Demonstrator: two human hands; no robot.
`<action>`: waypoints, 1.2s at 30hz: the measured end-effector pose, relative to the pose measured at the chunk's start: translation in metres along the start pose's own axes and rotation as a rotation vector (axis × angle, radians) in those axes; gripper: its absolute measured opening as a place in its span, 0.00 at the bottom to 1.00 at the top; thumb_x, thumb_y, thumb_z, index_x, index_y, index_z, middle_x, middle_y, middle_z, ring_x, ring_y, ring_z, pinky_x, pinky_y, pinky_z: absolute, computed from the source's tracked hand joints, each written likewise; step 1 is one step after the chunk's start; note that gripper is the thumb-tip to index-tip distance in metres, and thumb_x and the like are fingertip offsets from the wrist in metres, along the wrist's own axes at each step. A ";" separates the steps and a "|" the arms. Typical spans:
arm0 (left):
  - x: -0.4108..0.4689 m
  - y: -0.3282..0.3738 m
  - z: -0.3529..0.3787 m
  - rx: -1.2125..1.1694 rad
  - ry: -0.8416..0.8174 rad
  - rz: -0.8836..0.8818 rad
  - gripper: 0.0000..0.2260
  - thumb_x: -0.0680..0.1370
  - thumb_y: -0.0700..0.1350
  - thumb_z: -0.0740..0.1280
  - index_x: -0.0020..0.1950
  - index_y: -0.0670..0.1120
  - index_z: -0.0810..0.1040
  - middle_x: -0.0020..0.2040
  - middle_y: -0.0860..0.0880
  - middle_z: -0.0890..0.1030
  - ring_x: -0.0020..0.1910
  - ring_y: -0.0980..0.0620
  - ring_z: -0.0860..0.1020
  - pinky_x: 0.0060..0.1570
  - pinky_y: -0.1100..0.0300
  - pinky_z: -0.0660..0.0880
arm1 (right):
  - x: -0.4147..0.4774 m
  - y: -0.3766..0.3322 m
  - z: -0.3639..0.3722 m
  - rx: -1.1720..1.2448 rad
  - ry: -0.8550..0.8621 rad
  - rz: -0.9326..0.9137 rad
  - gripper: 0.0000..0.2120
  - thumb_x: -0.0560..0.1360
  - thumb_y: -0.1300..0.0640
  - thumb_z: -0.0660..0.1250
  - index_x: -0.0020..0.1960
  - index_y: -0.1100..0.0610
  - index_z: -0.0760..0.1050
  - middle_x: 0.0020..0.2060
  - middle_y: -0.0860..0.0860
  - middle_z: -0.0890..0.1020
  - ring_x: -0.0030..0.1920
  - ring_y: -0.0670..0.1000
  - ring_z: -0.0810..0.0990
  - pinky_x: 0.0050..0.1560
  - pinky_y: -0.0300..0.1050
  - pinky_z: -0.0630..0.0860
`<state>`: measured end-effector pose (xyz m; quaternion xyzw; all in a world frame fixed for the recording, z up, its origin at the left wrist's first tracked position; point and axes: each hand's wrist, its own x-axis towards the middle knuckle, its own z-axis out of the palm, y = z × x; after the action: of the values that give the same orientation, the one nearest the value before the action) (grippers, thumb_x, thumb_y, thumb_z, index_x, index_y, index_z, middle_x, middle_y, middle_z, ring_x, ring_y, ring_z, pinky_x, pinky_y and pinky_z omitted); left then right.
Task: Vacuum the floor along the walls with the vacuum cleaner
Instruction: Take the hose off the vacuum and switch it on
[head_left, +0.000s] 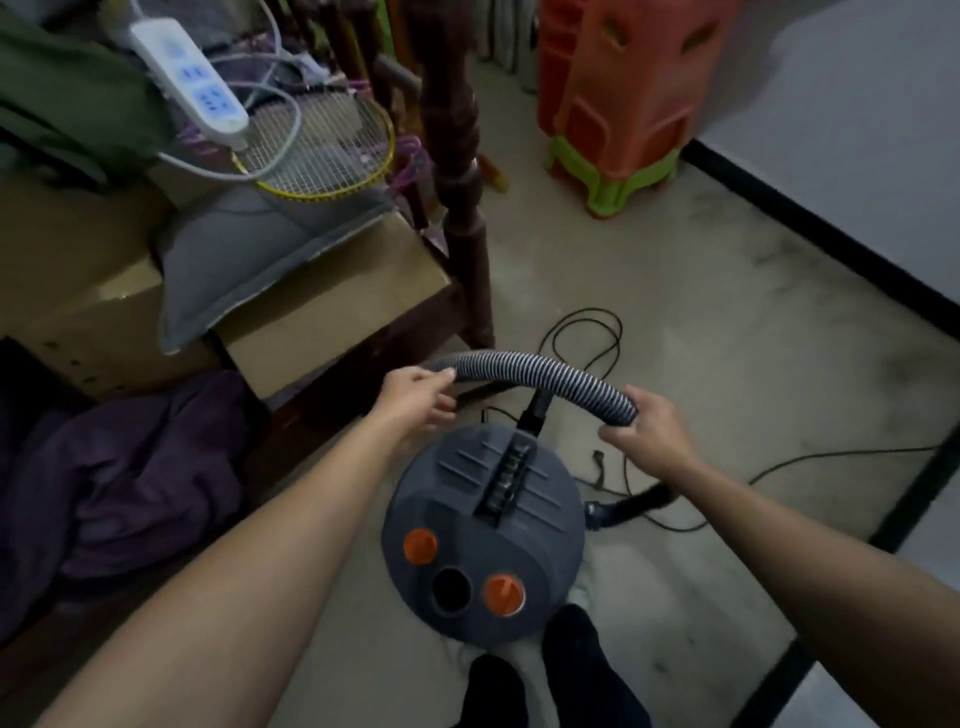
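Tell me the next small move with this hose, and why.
Probably slide the left hand along the hose toward its working end: it and the right hand grip only a stretch arched above the vacuum cleaner; no nozzle is at the black skirting yet.

Left forearm bare, comes in from 7 o'clock edge. Right forearm bare, from 4 o'clock edge. Left hand, right hand bare too. Plain matte black fabric socks on both feet at 6 o'clock, both cut by bottom edge.
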<state>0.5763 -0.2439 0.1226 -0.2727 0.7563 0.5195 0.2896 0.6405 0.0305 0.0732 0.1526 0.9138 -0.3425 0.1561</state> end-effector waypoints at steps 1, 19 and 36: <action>0.006 -0.018 -0.004 0.084 0.085 0.009 0.08 0.79 0.47 0.66 0.47 0.42 0.75 0.38 0.44 0.80 0.36 0.46 0.80 0.39 0.57 0.75 | 0.008 0.006 0.005 -0.038 -0.013 0.003 0.11 0.66 0.53 0.74 0.43 0.46 0.72 0.31 0.43 0.76 0.36 0.52 0.77 0.33 0.42 0.68; 0.000 -0.217 0.011 1.254 -0.047 0.171 0.10 0.80 0.43 0.57 0.61 0.44 0.65 0.54 0.42 0.77 0.50 0.39 0.78 0.42 0.50 0.70 | 0.087 0.026 0.064 -0.198 -0.178 -0.186 0.14 0.68 0.54 0.75 0.48 0.47 0.72 0.35 0.43 0.76 0.35 0.44 0.75 0.31 0.39 0.68; -0.049 -0.216 0.091 0.302 0.026 -0.541 0.26 0.80 0.60 0.55 0.48 0.38 0.78 0.40 0.40 0.82 0.34 0.42 0.82 0.36 0.54 0.80 | 0.068 0.044 0.040 -0.162 -0.114 -0.088 0.13 0.67 0.53 0.75 0.49 0.51 0.76 0.39 0.51 0.80 0.41 0.54 0.79 0.41 0.48 0.78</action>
<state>0.7779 -0.2197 -0.0049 -0.4246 0.7286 0.3017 0.4447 0.6035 0.0471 -0.0072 0.0796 0.9339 -0.2820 0.2048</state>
